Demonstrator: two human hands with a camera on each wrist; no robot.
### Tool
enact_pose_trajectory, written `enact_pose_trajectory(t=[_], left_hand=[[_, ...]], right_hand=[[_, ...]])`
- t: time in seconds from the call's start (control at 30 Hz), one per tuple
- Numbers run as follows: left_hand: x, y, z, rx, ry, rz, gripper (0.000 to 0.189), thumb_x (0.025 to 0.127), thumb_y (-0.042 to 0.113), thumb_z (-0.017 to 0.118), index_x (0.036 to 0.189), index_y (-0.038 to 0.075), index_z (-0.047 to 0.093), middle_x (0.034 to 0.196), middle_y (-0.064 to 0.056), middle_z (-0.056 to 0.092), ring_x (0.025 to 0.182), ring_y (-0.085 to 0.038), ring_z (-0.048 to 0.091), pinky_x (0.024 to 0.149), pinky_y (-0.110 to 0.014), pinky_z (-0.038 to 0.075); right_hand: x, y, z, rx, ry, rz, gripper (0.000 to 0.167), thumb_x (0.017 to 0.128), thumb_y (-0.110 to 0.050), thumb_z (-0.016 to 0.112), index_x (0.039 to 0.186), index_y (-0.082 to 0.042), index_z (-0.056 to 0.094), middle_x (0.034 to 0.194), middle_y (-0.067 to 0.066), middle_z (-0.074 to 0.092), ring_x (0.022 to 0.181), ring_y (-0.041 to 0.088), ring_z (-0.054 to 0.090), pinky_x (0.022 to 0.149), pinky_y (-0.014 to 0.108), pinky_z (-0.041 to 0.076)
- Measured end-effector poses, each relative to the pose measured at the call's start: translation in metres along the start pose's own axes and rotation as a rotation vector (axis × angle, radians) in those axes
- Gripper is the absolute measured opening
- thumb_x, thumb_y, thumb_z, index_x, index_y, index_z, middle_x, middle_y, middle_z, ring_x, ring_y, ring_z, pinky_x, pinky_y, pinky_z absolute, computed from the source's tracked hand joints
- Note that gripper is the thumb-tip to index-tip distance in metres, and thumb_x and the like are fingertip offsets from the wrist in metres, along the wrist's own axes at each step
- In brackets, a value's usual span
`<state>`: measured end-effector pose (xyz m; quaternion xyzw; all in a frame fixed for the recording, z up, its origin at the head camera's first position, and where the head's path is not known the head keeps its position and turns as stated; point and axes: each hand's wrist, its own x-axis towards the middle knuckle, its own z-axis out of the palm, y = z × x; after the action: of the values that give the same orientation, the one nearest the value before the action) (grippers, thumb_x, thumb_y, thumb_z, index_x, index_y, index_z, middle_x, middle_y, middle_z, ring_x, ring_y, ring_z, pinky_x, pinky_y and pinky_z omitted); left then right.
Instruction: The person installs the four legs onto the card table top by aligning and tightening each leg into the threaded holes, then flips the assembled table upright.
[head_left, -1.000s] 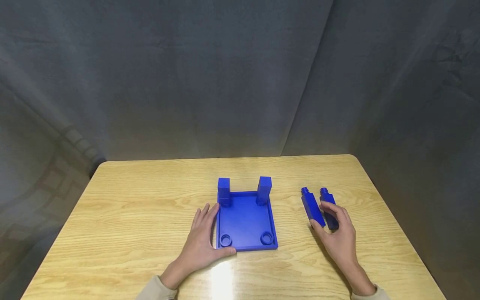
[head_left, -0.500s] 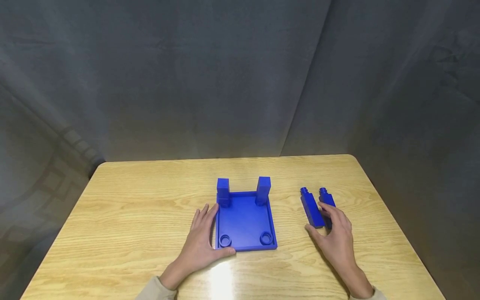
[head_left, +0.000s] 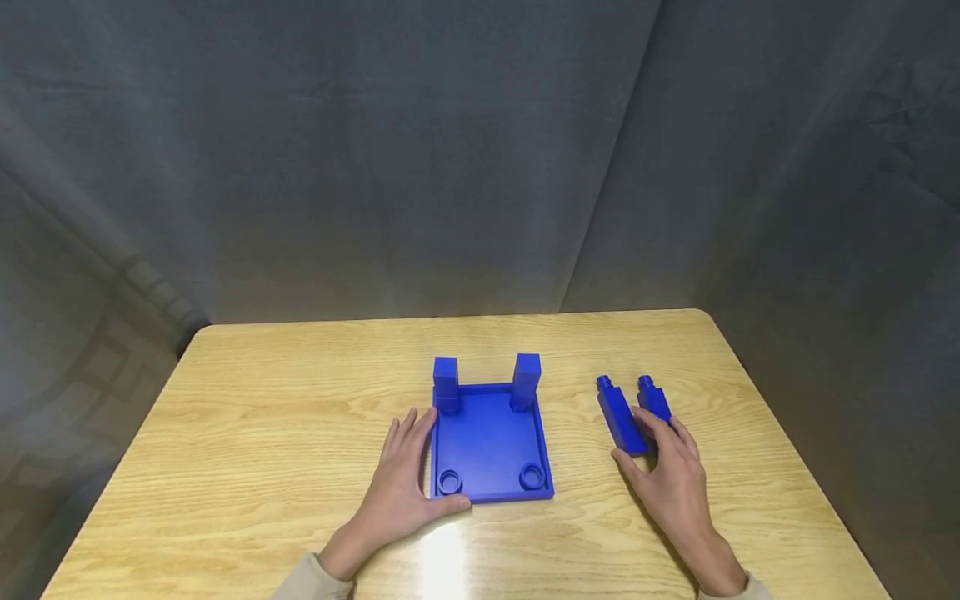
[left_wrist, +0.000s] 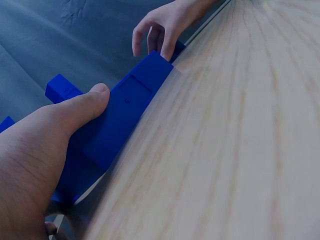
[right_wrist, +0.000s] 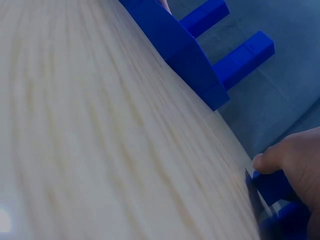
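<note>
A square blue tabletop (head_left: 489, 446) with a raised rim lies underside up on the wooden table. Two blue table legs stand upright at its far corners, a left leg (head_left: 446, 383) and a right leg (head_left: 527, 382). Round sockets (head_left: 532, 477) show at both near corners. My left hand (head_left: 401, 483) holds the near-left corner, fingers along the left side and thumb on the front wall. To the right, my right hand (head_left: 671, 483) pinches the lower end of a loose leg (head_left: 619, 417) with a threaded tip. Partly hidden behind its fingers lies another loose leg (head_left: 655, 402).
The wooden table (head_left: 300, 400) has rounded far corners. A dark grey curtain (head_left: 420, 167) hangs behind it and along both sides. Light glares off the wood just in front of the tabletop.
My right hand has shifted slightly left and closed on the nearer loose leg, which has moved a little left. The left hand and the tabletop have stayed in place.
</note>
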<state>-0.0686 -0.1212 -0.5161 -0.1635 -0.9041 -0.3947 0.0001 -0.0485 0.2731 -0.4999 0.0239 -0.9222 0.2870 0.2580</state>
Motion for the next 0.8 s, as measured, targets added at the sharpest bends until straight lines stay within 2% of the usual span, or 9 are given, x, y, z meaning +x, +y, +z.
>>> enact_pose_trajectory(t=[0.07, 0.13, 0.2, 0.27, 0.37, 0.43, 0.5, 0.63, 0.8], left_hand=[[-0.0001, -0.0003, 0.0000, 0.000, -0.001, -0.002, 0.137, 0.071, 0.069, 0.096, 0.176, 0.011, 0.029, 0.178, -0.027, 0.031, 0.165, -0.058, 0.014, 0.129, -0.081, 0.015], [-0.0002, -0.0005, 0.0000, 0.001, -0.002, -0.006, 0.138, 0.071, 0.069, 0.096, 0.176, 0.011, 0.029, 0.178, -0.026, 0.031, 0.165, -0.058, 0.014, 0.129, -0.081, 0.014], [-0.0001, -0.0004, -0.0001, 0.002, -0.003, -0.006, 0.138, 0.071, 0.069, 0.096, 0.176, 0.011, 0.029, 0.178, -0.027, 0.031, 0.165, -0.058, 0.014, 0.129, -0.081, 0.015], [-0.0001, -0.0002, 0.0000, 0.004, -0.004, -0.006, 0.138, 0.071, 0.069, 0.096, 0.176, 0.011, 0.029, 0.178, -0.027, 0.031, 0.165, -0.058, 0.014, 0.129, -0.081, 0.015], [0.0002, 0.0001, 0.0002, 0.003, -0.006, -0.006, 0.137, 0.071, 0.069, 0.096, 0.176, 0.011, 0.029, 0.178, -0.027, 0.031, 0.165, -0.058, 0.014, 0.129, -0.081, 0.015], [0.0003, 0.0003, 0.0003, 0.001, -0.008, -0.008, 0.137, 0.071, 0.069, 0.096, 0.176, 0.011, 0.029, 0.178, -0.027, 0.031, 0.165, -0.058, 0.014, 0.129, -0.081, 0.015], [0.0004, 0.0004, 0.0004, 0.000, -0.009, -0.010, 0.137, 0.071, 0.069, 0.095, 0.176, 0.011, 0.029, 0.178, -0.027, 0.030, 0.165, -0.058, 0.014, 0.128, -0.081, 0.014], [0.0003, 0.0002, 0.0004, 0.000, -0.006, -0.008, 0.137, 0.071, 0.069, 0.095, 0.176, 0.011, 0.029, 0.178, -0.028, 0.030, 0.165, -0.059, 0.014, 0.128, -0.082, 0.015], [0.0000, -0.0004, 0.0003, 0.002, -0.003, -0.006, 0.138, 0.070, 0.070, 0.095, 0.176, 0.011, 0.029, 0.178, -0.028, 0.029, 0.165, -0.060, 0.014, 0.128, -0.082, 0.016]], right_hand=[[0.0000, -0.0004, -0.0001, 0.006, 0.003, 0.013, 0.075, 0.072, 0.000, 0.102, 0.139, 0.000, 0.067, 0.120, 0.030, 0.078, 0.125, 0.060, 0.064, 0.109, 0.077, 0.045], [-0.0004, -0.0008, -0.0001, 0.017, 0.006, 0.035, 0.075, 0.072, 0.001, 0.102, 0.138, 0.001, 0.067, 0.121, 0.028, 0.078, 0.118, 0.055, 0.069, 0.106, 0.069, 0.050], [-0.0007, -0.0015, 0.0001, 0.037, 0.017, 0.067, 0.074, 0.071, 0.001, 0.102, 0.136, 0.000, 0.068, 0.120, 0.025, 0.079, 0.112, 0.049, 0.073, 0.106, 0.050, 0.054], [-0.0012, -0.0017, 0.0005, 0.062, 0.035, 0.095, 0.072, 0.071, 0.003, 0.102, 0.135, 0.000, 0.070, 0.119, 0.022, 0.080, 0.107, 0.040, 0.076, 0.101, 0.026, 0.053], [-0.0009, -0.0015, 0.0011, 0.127, 0.074, 0.124, 0.068, 0.071, 0.006, 0.100, 0.132, 0.000, 0.072, 0.117, 0.019, 0.081, 0.106, 0.012, 0.075, 0.096, 0.001, 0.044], [-0.0008, -0.0009, 0.0015, 0.183, 0.102, 0.127, 0.065, 0.071, 0.009, 0.098, 0.131, 0.002, 0.073, 0.115, 0.020, 0.082, 0.106, -0.005, 0.069, 0.096, -0.001, 0.044], [-0.0007, -0.0004, 0.0019, 0.243, 0.134, 0.129, 0.064, 0.071, 0.013, 0.097, 0.130, 0.003, 0.073, 0.113, 0.021, 0.082, 0.105, -0.016, 0.064, 0.095, 0.000, 0.047], [-0.0007, 0.0001, 0.0029, 0.334, 0.209, 0.128, 0.063, 0.072, 0.020, 0.092, 0.130, 0.004, 0.074, 0.110, 0.017, 0.082, 0.104, -0.011, 0.068, 0.088, 0.003, 0.052], [0.0000, -0.0003, 0.0030, 0.414, 0.281, 0.127, 0.060, 0.073, 0.022, 0.090, 0.129, 0.006, 0.075, 0.108, -0.005, 0.081, 0.102, -0.002, 0.072, 0.082, 0.006, 0.054]])
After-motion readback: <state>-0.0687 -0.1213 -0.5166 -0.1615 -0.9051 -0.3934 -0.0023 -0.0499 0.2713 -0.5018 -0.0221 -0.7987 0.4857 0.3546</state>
